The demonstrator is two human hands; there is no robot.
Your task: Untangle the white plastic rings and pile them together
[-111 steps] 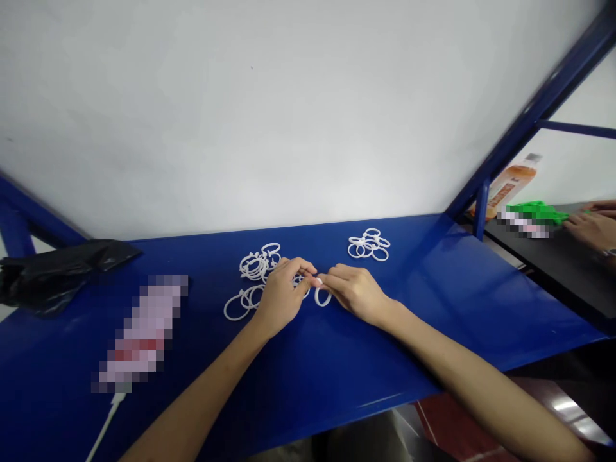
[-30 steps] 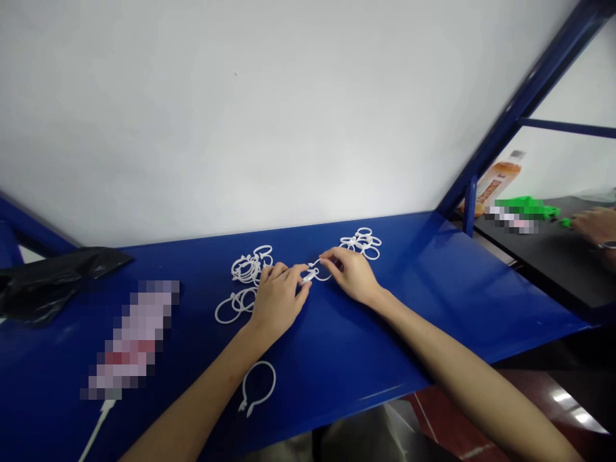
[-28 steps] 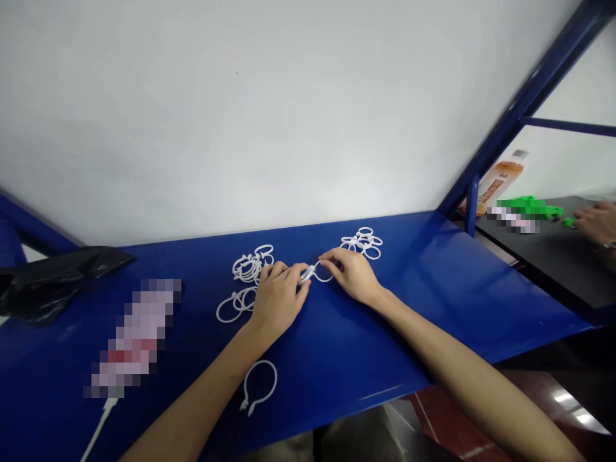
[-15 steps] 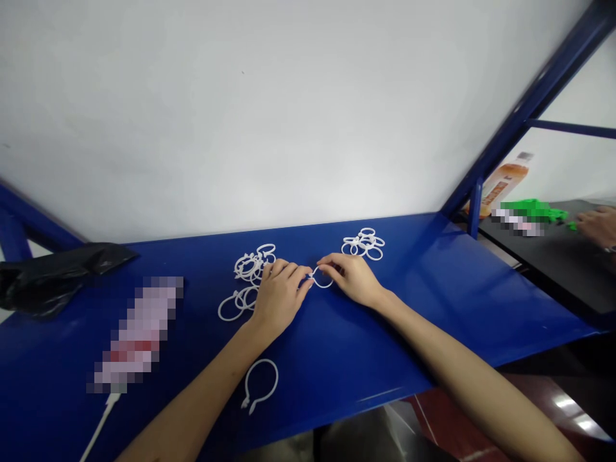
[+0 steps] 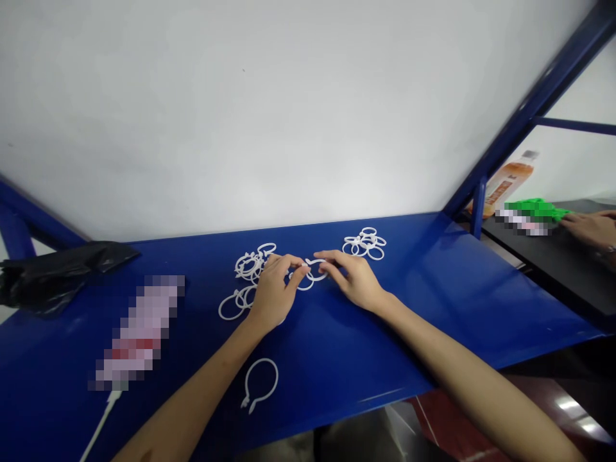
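Observation:
Between my two hands is an open-ended white plastic ring (image 5: 317, 278). My right hand (image 5: 353, 279) pinches its right side between thumb and fingers. My left hand (image 5: 278, 285) is closed at the ring's left end, thumb and forefinger pressed together there. Just below those fingertips shows another white ring (image 5: 304, 288); whether the two are linked I cannot tell. Partly behind my left hand lies a loose pile of white rings (image 5: 248, 266), with a few more rings (image 5: 231, 308) nearer me. A single ring with its ends apart (image 5: 277, 378) lies near the front edge.
A smaller cluster of white rings (image 5: 375, 253) sits at the back right of the blue table (image 5: 433, 269). On the left are a black plastic bag (image 5: 62, 273) and a blurred-out item with a white cable (image 5: 99, 423). Rightward, another person's hand (image 5: 594, 230) is by green pieces and a bottle (image 5: 510, 183).
The held ring has turned and its gap now shows. My left fingers have drawn in to a pinch, and a second ring has come into sight beneath them.

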